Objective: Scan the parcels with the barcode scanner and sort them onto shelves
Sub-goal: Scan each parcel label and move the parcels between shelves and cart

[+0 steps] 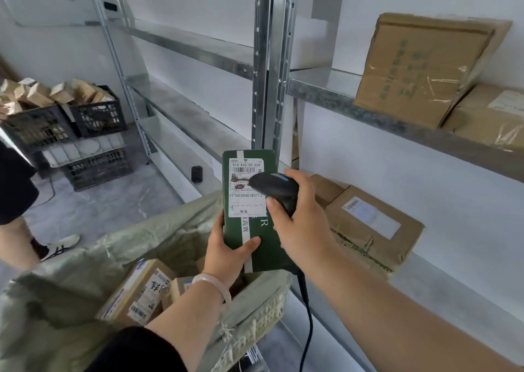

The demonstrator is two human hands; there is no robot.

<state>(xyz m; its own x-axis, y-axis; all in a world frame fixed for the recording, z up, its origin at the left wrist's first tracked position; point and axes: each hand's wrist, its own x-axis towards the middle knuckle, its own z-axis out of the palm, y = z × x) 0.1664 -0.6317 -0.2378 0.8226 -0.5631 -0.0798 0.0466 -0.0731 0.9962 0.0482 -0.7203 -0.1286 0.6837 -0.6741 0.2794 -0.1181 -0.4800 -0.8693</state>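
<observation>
Parcel sorting room, metal shelving (320, 93) w/ cardboard boxes (419, 68), crates (96, 116) of pkgs, woven sack (71, 286)

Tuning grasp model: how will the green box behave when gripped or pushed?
Probably stiff: the green box keeps flat faces and straight edges in the left hand. Likely light: that one hand holds it by its lower end.

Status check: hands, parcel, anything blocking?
Left hand holds green parcel upright over sack. Right hand grips scanner, nose at label. Nothing blocking the scan.
</observation>
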